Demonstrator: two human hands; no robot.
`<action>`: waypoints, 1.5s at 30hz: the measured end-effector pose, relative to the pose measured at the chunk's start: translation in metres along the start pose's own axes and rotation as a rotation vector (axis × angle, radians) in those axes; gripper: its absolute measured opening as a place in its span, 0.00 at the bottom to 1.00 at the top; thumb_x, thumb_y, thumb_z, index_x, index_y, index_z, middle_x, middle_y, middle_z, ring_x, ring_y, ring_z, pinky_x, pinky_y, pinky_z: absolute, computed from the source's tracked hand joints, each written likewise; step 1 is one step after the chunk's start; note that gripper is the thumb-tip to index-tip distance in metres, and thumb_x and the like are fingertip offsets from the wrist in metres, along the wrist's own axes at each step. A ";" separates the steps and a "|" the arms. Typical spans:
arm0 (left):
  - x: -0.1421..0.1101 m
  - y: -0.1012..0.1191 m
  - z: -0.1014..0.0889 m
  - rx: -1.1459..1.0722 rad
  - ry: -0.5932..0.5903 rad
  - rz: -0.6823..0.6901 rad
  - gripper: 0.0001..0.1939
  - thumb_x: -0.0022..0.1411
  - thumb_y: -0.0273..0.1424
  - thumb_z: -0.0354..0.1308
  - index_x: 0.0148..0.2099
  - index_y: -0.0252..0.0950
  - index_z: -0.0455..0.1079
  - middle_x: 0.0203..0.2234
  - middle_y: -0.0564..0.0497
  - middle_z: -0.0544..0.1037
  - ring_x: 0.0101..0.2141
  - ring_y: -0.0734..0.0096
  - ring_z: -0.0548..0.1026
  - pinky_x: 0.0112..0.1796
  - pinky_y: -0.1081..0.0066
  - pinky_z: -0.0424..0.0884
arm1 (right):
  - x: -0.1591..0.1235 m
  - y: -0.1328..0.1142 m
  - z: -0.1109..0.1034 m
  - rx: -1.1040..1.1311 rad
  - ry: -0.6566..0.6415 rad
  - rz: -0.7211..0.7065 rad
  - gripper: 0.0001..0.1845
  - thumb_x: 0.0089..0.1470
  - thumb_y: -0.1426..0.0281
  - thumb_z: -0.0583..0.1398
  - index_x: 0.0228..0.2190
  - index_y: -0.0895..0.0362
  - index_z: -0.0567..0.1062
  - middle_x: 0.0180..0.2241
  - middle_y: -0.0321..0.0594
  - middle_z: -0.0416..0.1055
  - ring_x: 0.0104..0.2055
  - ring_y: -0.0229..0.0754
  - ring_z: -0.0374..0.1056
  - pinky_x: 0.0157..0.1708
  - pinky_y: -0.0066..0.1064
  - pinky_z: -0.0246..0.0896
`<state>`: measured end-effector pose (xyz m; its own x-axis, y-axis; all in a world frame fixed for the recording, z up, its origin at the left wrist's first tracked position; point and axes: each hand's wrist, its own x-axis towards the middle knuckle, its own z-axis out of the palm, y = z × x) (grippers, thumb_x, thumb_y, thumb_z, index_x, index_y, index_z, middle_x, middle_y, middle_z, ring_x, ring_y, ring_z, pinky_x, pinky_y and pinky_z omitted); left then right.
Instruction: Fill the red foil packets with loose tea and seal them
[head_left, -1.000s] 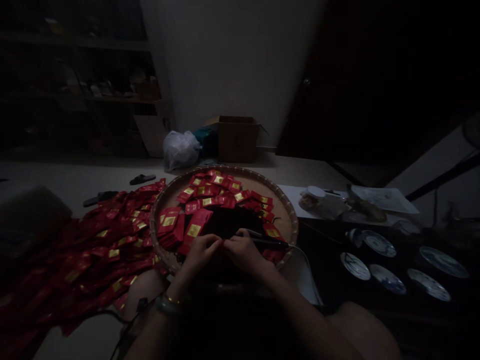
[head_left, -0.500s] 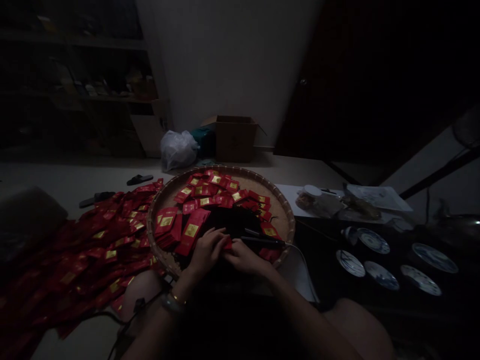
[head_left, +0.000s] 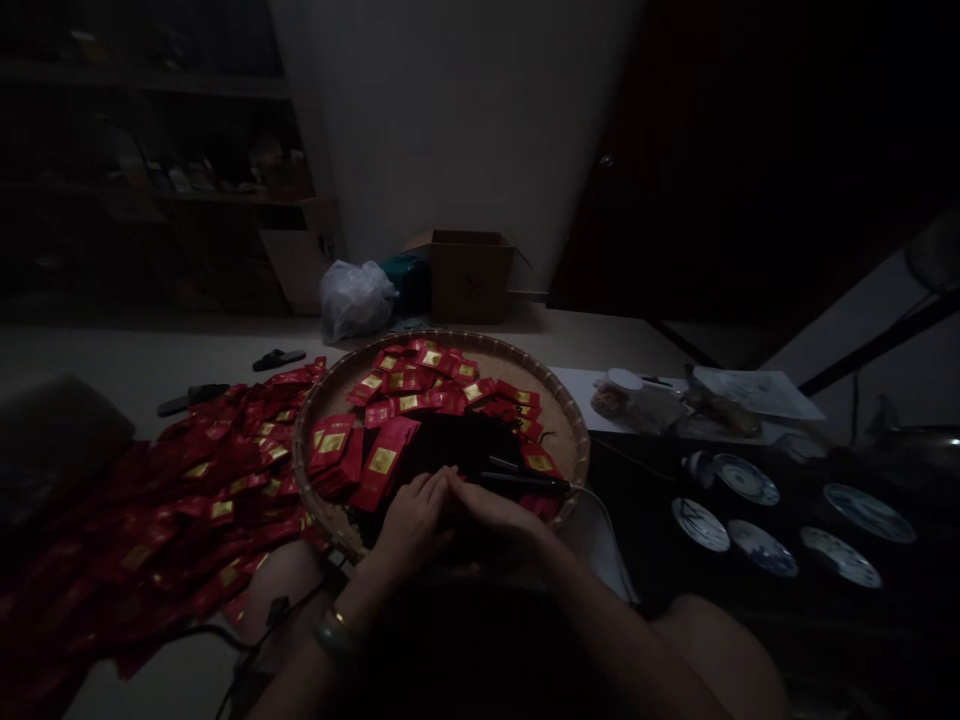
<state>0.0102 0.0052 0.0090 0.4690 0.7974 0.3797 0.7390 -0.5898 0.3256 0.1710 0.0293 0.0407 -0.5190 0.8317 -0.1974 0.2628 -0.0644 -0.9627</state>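
My left hand (head_left: 416, 520) and my right hand (head_left: 491, 508) meet at the fingertips over the near part of a round woven bamboo tray (head_left: 579, 425). Their fingers are bent and pressed together. Whatever lies beneath them is hidden in dark shadow. Just left of my left hand stands a neat stack of red packets (head_left: 384, 462) with gold labels. Beyond a black area in the tray lie more loose red packets (head_left: 409, 380). A slim black two-armed tool (head_left: 525, 482) with a pale cord rests right of my right hand.
A large heap of red packets (head_left: 202, 470) covers the floor at left, by dark slippers (head_left: 277, 359). Blue-and-white dishes (head_left: 746, 480) and a lidded jar (head_left: 616, 392) are at right. A cardboard box (head_left: 471, 280) and white plastic bag (head_left: 356, 300) stand behind. The room is dim.
A red packet showed between my fingers before; now it is out of sight. My right hand has flattened, its fingertips moving up and left against my left fingers.
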 end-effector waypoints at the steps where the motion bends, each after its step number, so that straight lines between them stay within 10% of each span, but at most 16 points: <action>1: -0.001 -0.001 0.004 0.007 0.005 0.009 0.37 0.49 0.25 0.59 0.61 0.35 0.56 0.54 0.40 0.70 0.51 0.53 0.68 0.49 0.55 0.67 | 0.001 -0.003 0.004 -0.003 -0.007 0.006 0.36 0.54 0.42 0.45 0.35 0.58 0.77 0.32 0.41 0.74 0.43 0.46 0.67 0.53 0.42 0.53; 12: -0.011 -0.015 0.016 -0.117 0.119 -0.013 0.35 0.52 0.20 0.53 0.62 0.37 0.53 0.54 0.41 0.68 0.53 0.59 0.68 0.51 0.57 0.69 | 0.006 -0.028 0.019 -0.012 -0.113 0.081 0.35 0.52 0.42 0.48 0.24 0.59 0.75 0.24 0.40 0.72 0.29 0.43 0.68 0.34 0.35 0.64; 18: -0.008 -0.012 0.002 -0.166 -0.002 -0.048 0.20 0.59 0.24 0.50 0.54 0.38 0.64 0.51 0.42 0.70 0.49 0.63 0.72 0.48 0.64 0.72 | -0.003 -0.035 0.008 -0.072 -0.193 0.054 0.20 0.55 0.55 0.55 0.25 0.58 0.75 0.25 0.35 0.72 0.30 0.39 0.66 0.36 0.33 0.62; 25: -0.008 -0.016 0.005 -0.053 0.005 -0.030 0.13 0.61 0.25 0.50 0.49 0.36 0.66 0.52 0.38 0.69 0.51 0.58 0.71 0.46 0.60 0.73 | -0.010 -0.035 -0.015 -0.148 -0.255 0.151 0.29 0.53 0.48 0.54 0.29 0.61 0.79 0.24 0.35 0.72 0.28 0.37 0.64 0.33 0.28 0.59; 39: -0.002 -0.017 -0.018 -0.013 -0.178 -0.051 0.19 0.55 0.21 0.56 0.48 0.41 0.68 0.58 0.43 0.62 0.48 0.61 0.73 0.44 0.65 0.74 | -0.016 -0.035 -0.011 -0.460 -0.249 -0.174 0.18 0.56 0.57 0.56 0.38 0.55 0.79 0.42 0.39 0.72 0.42 0.42 0.67 0.44 0.30 0.60; 45: -0.005 -0.029 -0.022 -0.021 -0.067 -0.109 0.14 0.54 0.22 0.59 0.44 0.39 0.66 0.52 0.44 0.69 0.43 0.64 0.76 0.39 0.68 0.75 | -0.020 -0.004 -0.047 -0.502 0.213 -0.231 0.14 0.57 0.64 0.55 0.39 0.55 0.77 0.51 0.44 0.68 0.53 0.46 0.64 0.53 0.39 0.55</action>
<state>-0.0245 0.0154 0.0165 0.4187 0.8630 0.2827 0.7773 -0.5015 0.3798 0.2185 0.0392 0.0572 -0.4473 0.8889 0.0990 0.5420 0.3575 -0.7606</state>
